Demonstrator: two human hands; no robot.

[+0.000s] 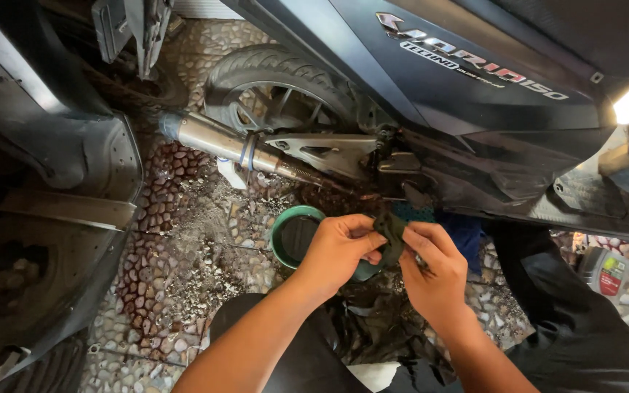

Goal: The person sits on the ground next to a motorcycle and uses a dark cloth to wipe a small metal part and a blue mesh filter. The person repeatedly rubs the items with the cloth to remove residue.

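Observation:
My left hand and my right hand meet in front of me, both pinching a small dark rag between their fingers. Whatever the rag is wrapped around is hidden. Just behind the hands sits a green drain pan with dark liquid in it, on the pebble floor under a black scooter. The scooter's rear wheel and silver exhaust pipe lie beyond the pan.
Another dark scooter body fills the left side. A grey oil bottle with a red label stands at the right. Dark rags lie by my knees. Grey grit is spread on the pebble floor.

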